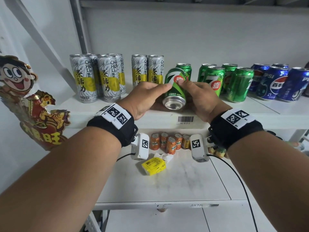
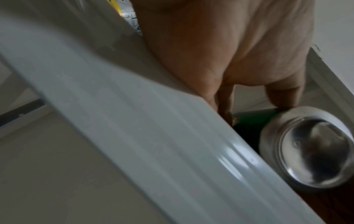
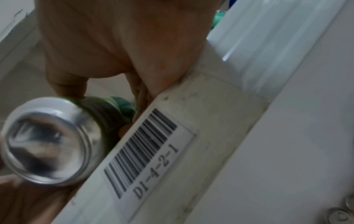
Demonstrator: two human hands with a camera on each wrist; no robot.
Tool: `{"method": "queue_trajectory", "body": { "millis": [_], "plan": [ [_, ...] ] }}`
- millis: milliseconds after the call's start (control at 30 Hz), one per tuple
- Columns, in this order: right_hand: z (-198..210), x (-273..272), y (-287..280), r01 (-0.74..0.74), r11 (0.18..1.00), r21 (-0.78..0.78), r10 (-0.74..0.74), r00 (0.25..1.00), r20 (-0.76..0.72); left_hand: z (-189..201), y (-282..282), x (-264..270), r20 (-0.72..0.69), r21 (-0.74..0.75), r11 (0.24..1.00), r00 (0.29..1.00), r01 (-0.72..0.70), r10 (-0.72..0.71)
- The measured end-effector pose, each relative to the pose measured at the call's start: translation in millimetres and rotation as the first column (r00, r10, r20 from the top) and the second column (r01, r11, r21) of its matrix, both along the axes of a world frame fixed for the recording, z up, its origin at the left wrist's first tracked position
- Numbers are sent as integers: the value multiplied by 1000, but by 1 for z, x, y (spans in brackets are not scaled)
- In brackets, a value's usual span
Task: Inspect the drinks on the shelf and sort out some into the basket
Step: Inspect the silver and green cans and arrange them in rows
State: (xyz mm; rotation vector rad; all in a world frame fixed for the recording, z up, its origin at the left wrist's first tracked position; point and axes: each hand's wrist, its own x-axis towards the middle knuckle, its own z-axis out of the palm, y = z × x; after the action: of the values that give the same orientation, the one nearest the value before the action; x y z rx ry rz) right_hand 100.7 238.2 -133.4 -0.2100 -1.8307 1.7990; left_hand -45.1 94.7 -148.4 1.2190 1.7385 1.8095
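A: Why is that green 7-Up can [image 1: 175, 88] lying back with its silver base towards the camera?

B: Both hands have it. The left hand [image 1: 143, 99] and the right hand [image 1: 199, 99] each grasp a side, thumbs pressing on top, so the grip on both sides is closed round the can. I'd judge they tip it to read the base, where a date is often printed.

A: Where is it exactly?

B: At the front edge of the shelf [image 1: 250, 113], just above the barcode label [image 1: 185, 119], between the tall tea cans [image 1: 87, 77] and the other 7-Up cans [image 1: 230, 82], which stand upright.

A: And the basket?

B: Not visible in any view.
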Motion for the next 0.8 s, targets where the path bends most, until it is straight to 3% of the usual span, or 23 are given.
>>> {"method": "queue_trajectory", "body": {
  "millis": [133, 367, 500, 800],
  "plan": [
    [-2, -2, 3, -34, 999, 35, 35, 999, -17, 0, -3, 2, -94, -91, 994, 993, 59, -67],
    [-8, -2, 1, -42, 993, 106, 50, 996, -76, -3, -5, 3, -217, -123, 992, 976, -3, -24],
    [-7, -3, -1, 20, 998, 58, -14, 994, -104, -1, -6, 9, -274, -121, 990, 961, -72, 37],
    [-6, -1, -2, -14, 997, 73, 18, 998, -53, 5, -10, 17, -380, -202, 970, 924, -132, 47]
  ]
}}
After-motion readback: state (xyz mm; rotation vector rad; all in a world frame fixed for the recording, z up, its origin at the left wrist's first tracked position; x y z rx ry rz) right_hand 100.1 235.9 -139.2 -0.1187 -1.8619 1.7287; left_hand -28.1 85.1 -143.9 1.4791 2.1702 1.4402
